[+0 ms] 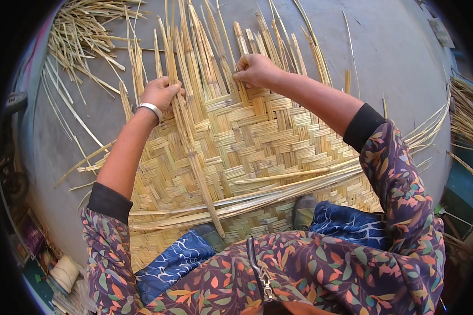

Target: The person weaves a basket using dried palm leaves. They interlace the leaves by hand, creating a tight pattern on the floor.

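Note:
A woven mat of flat straw-coloured strips spreads across the floor in front of me, in a diagonal pattern. Loose strip ends fan out from its far edge. My left hand, with a pale band at the wrist, is closed around a long strip that slants down over the mat toward my feet. To the right, my right hand pinches an upright strip at the mat's far edge. Several long loose strips lie crosswise over the near part of the mat.
A heap of loose strips lies at the far left on the grey floor. Another bundle is at the right edge. A spool of pale cord stands at lower left. My shoes rest on the mat.

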Tool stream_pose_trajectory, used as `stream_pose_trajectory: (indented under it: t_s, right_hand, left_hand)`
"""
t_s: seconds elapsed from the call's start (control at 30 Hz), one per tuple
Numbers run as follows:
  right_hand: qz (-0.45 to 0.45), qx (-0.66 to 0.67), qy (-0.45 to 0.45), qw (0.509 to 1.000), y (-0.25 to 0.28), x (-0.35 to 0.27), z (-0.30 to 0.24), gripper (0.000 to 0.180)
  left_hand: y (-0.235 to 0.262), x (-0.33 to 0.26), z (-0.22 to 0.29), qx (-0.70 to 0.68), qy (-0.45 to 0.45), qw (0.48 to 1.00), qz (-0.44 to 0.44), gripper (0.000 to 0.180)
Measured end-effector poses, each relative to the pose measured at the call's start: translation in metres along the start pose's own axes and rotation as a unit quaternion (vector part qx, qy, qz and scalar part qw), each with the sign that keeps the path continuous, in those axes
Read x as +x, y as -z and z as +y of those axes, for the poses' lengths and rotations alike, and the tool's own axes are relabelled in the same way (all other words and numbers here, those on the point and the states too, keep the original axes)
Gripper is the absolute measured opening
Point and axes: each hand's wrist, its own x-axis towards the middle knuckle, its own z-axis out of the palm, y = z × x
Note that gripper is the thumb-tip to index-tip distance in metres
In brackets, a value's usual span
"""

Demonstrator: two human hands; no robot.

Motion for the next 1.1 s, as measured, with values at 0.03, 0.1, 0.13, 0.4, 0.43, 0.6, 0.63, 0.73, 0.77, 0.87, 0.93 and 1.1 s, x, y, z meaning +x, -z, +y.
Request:
stream_pose_trajectory:
  t_s: [0.03, 0.1, 0.13, 0.4, 0.43, 0.6, 0.63, 0.73, 0.77, 0.87, 0.93, 1.1]
  right_hand:
    - [0.015, -0.042, 0.018, 0.999, -0.002, 0.000, -0.001, 0.019]
    - [0.050, -0.135, 0.041, 0.989, -0.004, -0.009, -0.004, 0.019]
    - [0.061, -0.168, 0.041, 0.983, -0.006, -0.015, -0.006, 0.017]
    - [0.078, -0.291, 0.115, 0.947, -0.001, -0.020, -0.014, 0.028]
    - [0.066, -0.278, 0.106, 0.952, 0.001, -0.018, -0.012, 0.028]
    - [-0.069, -0.013, -0.001, 0.998, 0.021, 0.006, -0.026, 0.034]
    - [-0.055, 0.007, 0.014, 0.998, 0.024, 0.007, -0.028, 0.034]
    - [0.003, 0.053, 0.051, 0.997, 0.027, 0.009, -0.032, 0.032]
    - [0.020, 0.056, 0.066, 0.996, 0.027, 0.008, -0.031, 0.032]
    - [0.080, 0.082, 0.094, 0.989, 0.025, 0.006, -0.029, 0.026]
    - [0.096, 0.093, 0.098, 0.986, 0.024, 0.007, -0.030, 0.022]
    - [0.094, 0.016, 0.095, 0.991, 0.031, -0.005, -0.048, 0.016]
  left_hand:
    - [0.001, 0.001, 0.000, -0.008, 0.004, 1.000, -0.008, 0.013]
    - [-0.002, 0.004, -0.002, -0.034, 0.009, 0.999, -0.037, 0.017]
    - [-0.002, 0.003, -0.005, -0.062, -0.002, 0.997, -0.039, 0.017]
    - [-0.005, -0.002, -0.003, -0.161, 0.009, 0.986, -0.032, 0.015]
    - [-0.005, 0.002, -0.007, -0.168, 0.011, 0.985, -0.037, 0.015]
    - [-0.008, -0.001, -0.012, -0.226, 0.000, 0.974, -0.011, 0.012]
    - [-0.008, -0.002, -0.011, -0.228, -0.001, 0.974, -0.012, 0.012]
    - [-0.011, -0.005, 0.000, -0.225, 0.003, 0.974, -0.028, 0.012]
    - [-0.012, -0.007, 0.003, -0.222, 0.007, 0.974, -0.036, 0.012]
    - [-0.011, -0.007, 0.003, -0.244, 0.002, 0.968, -0.052, 0.011]
    - [-0.012, -0.005, 0.003, -0.254, 0.002, 0.967, -0.037, 0.010]
    - [-0.012, -0.005, 0.003, -0.288, 0.010, 0.956, -0.054, 0.009]
